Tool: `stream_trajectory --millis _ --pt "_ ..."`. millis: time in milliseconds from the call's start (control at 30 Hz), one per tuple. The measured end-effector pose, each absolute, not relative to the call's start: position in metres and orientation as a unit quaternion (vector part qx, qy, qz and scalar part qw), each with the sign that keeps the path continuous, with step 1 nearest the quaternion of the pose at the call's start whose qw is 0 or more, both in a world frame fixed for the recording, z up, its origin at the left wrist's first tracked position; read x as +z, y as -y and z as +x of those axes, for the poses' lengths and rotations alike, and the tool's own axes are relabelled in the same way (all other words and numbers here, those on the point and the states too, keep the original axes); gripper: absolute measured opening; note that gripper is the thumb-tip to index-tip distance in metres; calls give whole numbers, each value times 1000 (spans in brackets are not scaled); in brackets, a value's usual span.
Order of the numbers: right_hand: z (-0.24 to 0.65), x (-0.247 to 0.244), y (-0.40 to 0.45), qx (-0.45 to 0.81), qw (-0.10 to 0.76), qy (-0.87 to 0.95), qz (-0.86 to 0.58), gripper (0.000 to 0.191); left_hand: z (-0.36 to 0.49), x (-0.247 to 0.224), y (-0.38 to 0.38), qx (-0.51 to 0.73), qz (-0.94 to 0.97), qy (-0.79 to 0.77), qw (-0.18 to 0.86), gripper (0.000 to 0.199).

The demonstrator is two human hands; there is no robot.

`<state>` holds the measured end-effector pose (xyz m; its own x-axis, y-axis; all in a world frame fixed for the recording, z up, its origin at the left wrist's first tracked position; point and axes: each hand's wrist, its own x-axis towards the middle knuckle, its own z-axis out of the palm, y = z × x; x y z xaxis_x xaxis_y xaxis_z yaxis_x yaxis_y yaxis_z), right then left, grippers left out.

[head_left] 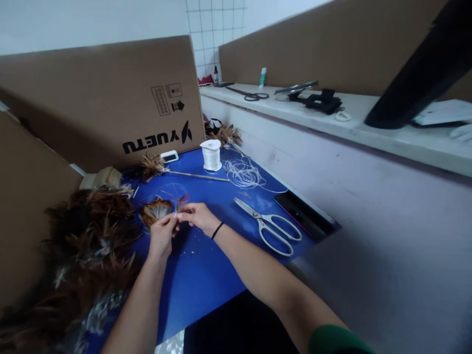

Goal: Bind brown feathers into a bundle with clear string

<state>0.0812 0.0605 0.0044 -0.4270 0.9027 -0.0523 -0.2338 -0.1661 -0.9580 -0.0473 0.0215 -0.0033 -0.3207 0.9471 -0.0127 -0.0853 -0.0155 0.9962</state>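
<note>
My left hand and my right hand meet over the blue tabletop, fingertips pinched together. Between them rises a small tuft of thin reddish-brown feathers; its lower end is hidden by my fingers. Just beyond my left hand is a fuller brown and grey feather bunch; I cannot tell whether the hand touches it. To the right of my right hand, large silver scissors lie with their blades nearly closed. Farther back, a thin stick with feathers at one end lies across the table.
A big heap of brown feathers fills the left side. A white spool, a loose tangle of clear cord and a dark phone lie toward the back and right. Cardboard walls the back; a white ledge runs along the right.
</note>
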Motion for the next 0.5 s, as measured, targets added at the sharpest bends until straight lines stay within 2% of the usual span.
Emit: stream_trajectory --millis 333,400,500 --pt "81 5 -64 617 446 550 -342 11 -49 -5 -28 614 375 -546 429 34" --pt "81 1 -66 559 431 596 -383 13 -52 -3 -29 647 355 -539 406 34" --pt "81 -5 -64 395 378 720 -428 17 -58 0 -32 686 324 -533 374 32"
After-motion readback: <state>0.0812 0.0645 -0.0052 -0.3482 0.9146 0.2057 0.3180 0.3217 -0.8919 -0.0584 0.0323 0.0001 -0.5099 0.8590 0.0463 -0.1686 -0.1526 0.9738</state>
